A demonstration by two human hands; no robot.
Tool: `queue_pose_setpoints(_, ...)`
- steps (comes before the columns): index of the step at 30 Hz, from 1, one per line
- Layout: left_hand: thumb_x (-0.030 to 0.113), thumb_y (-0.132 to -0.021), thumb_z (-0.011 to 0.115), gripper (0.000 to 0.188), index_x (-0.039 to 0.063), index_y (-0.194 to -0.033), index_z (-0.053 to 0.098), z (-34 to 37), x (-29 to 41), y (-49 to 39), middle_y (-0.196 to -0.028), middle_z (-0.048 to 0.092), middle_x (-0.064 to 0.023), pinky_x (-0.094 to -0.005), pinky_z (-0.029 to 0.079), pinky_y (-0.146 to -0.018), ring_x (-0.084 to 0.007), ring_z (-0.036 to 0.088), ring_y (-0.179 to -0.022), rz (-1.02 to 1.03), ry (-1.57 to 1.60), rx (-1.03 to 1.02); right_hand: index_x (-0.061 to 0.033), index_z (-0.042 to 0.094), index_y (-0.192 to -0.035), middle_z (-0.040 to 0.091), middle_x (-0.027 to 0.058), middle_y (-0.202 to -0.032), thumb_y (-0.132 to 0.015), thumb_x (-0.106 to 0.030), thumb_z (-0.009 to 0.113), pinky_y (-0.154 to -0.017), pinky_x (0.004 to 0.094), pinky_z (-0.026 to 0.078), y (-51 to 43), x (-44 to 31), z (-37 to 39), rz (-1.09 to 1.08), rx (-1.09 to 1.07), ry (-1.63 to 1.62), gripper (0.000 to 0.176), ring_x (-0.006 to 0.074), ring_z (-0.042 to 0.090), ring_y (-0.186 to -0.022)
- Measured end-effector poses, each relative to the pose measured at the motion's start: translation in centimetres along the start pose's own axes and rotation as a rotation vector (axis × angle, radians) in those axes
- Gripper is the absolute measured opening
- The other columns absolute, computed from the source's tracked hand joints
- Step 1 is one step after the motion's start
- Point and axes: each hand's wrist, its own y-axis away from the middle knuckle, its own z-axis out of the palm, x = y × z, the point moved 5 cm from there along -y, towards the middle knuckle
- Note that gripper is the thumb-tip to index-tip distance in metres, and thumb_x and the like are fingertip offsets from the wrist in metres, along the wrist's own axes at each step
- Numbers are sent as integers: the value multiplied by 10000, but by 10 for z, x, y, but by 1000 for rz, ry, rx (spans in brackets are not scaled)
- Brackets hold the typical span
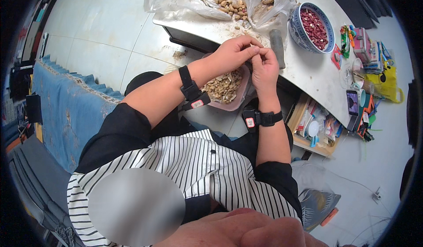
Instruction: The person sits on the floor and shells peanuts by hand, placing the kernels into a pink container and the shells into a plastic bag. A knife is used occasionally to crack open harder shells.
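My left hand [238, 51] and my right hand [266, 64] meet at the fingertips near the edge of a white table [309, 73]. Their fingers are pinched together, and whatever lies between them is hidden. Below sits a pink plastic basin [245, 81] with peanut shells [224, 86] in it. Just beyond my right hand, a grey cylinder [277, 47] lies on the tabletop. A blue-and-white bowl [296, 35] to the right holds red peanut kernels [315, 28]. At the back, unshelled peanuts [233, 8] rest in a clear plastic bag [188, 4].
Along the table's right side stand a pink case [362, 45], a yellow bag [385, 83], a mug [362, 96] and a phone [352, 102] with its screen lit. A wooden drawer [325, 149] full of small items juts out below. Blue cloth [62, 104] hangs at left.
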Motion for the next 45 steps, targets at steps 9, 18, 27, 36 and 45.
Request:
queue_pose_setpoints(9, 196, -1006, 541, 242, -3, -1083, 654, 0, 9, 18, -925, 675, -91, -289, 525, -746, -132, 634, -832, 97, -288, 196, -28, 564, -1079, 610, 23, -915, -1023, -142, 530, -718, 228, 472, 13, 6, 13, 72, 12, -113, 132, 75, 557, -799)
queue_pose_setpoints(18, 168, -975, 564, 205, -13, -1037, 639, 1, 10, 16, -885, 665, -107, -331, 522, -715, -169, 638, -778, 164, -269, 302, -56, 557, -1104, 603, 34, -1041, -1052, -177, 469, -754, 228, 460, 12, 3, 27, 267, 74, -572, 158, 83, 530, -852)
queue_pose_setpoints(27, 199, -949, 502, 219, 14, -983, 614, -12, -18, 29, -782, 615, -67, -304, 480, -598, -158, 582, -646, -249, -96, -38, -44, 594, -1044, 608, 42, -917, -996, -110, 527, -713, 289, 486, 15, -12, 2, 118, -74, 24, 106, 132, 574, -780)
queue_pose_setpoints(36, 272, -1032, 424, 309, 20, -1067, 600, -8, -33, 22, -809, 552, -16, -255, 432, -590, -111, 511, -673, -374, 513, 75, 13, 673, -1045, 688, 84, -939, -954, -56, 595, -785, 284, 523, 19, -25, 10, 118, -27, 205, 138, 172, 650, -860)
queue_pose_setpoints(45, 214, -1010, 563, 372, 25, -1329, 522, 8, 3, 29, -1069, 625, -46, -288, 508, -856, -110, 592, -954, -3, -191, -95, 9, 629, -1101, 665, 52, -1044, -989, -54, 565, -817, 243, 518, 20, 2, 1, 252, -42, -271, 143, 100, 624, -898)
